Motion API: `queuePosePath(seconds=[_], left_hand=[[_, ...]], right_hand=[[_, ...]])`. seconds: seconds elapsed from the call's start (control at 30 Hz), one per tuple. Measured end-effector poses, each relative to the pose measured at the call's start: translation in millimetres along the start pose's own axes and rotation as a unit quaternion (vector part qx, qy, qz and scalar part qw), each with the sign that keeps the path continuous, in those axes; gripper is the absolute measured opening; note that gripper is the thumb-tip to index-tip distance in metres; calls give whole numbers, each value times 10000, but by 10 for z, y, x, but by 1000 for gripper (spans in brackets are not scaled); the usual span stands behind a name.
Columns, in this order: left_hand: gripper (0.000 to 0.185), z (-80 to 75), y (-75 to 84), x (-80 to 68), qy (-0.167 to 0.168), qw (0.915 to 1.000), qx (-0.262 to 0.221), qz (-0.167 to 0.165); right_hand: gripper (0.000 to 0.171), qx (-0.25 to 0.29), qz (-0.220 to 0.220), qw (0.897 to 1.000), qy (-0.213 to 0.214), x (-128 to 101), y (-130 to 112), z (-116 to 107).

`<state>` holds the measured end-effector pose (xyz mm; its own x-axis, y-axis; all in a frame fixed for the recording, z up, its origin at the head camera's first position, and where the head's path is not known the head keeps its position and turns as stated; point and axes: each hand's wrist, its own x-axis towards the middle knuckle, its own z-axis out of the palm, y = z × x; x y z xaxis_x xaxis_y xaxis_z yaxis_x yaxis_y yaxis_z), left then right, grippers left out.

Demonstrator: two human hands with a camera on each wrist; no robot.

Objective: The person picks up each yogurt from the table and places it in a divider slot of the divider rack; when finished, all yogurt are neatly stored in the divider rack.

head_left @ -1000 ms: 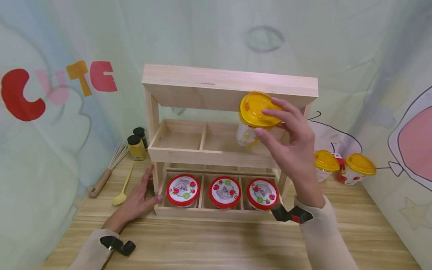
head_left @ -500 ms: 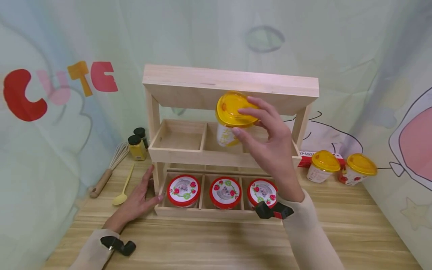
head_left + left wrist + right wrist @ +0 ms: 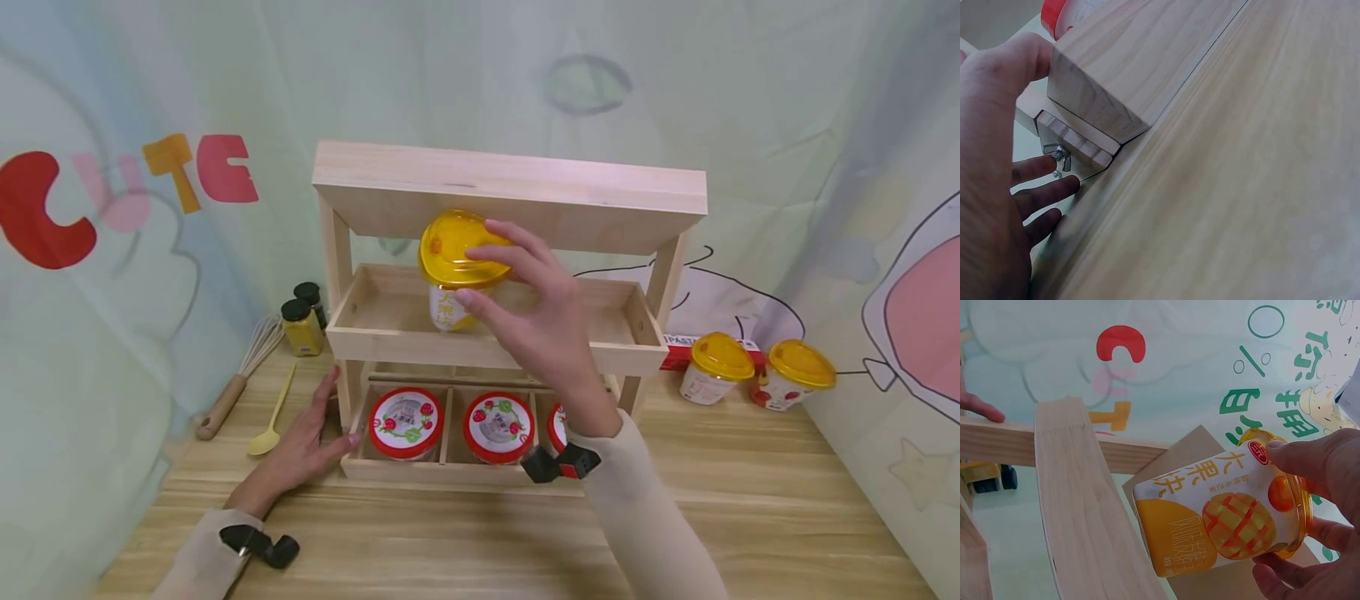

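My right hand (image 3: 540, 317) grips a fruit cup (image 3: 448, 307) by its clear yellow lid, thumb in front and fingers behind. The cup is white with printed mango and yellow lettering, plain in the right wrist view (image 3: 1210, 515). It hangs over the left part of the middle tier of a two-tier wooden rack (image 3: 510, 177), overlapping the tier's front wall in the head view. My left hand (image 3: 300, 450) rests at the rack's lower left corner. In the left wrist view its thumb touches the lower tray's end (image 3: 1094, 103), with the fingers spread near a wing nut (image 3: 1059, 152).
Red-lidded strawberry tubs (image 3: 407, 423) fill the lower tier's compartments. Right of the rack stand two yellow-lidded cups (image 3: 716, 367) before a red box (image 3: 677, 357). At left lie a whisk (image 3: 243, 375) and yellow spoon (image 3: 270, 417), with black-capped jars (image 3: 302, 327) behind.
My right hand has carried the fruit cup leftward along the middle tier, from its right part to its left. The left hand has stayed at the rack's corner.
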<state>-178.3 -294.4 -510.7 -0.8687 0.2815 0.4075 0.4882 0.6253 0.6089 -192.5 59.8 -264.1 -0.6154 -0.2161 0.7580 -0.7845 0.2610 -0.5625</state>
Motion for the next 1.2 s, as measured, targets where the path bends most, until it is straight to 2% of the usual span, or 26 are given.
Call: queuePosePath(seconds=[0.13,0.37,0.53,0.67,0.9,1.2], left_hand=[[117,-4,-13,2,32,9999,-20,110],[117,-12,-1,-13,67,9999,34,120],[117,-11,15,-16,109,9997,114,174],[116,-16,17,-11,47,9999,-8,125],[117,-16,8,-7,81,9998,55,152],[118,-19,-10,-1,173,9995,151,229]], right_hand=[[34,50,-28,9999,-83,37,-16,108],[33,182,-50,9995,-235,97,-23,296],[33,17,27,9992,-399,128,1,435],[34,-208,144,9979,-594,153,25,525],[35,-384,397,9945,-894,161,59,644],[39,-352,491,9913,-1172,110,127,724]])
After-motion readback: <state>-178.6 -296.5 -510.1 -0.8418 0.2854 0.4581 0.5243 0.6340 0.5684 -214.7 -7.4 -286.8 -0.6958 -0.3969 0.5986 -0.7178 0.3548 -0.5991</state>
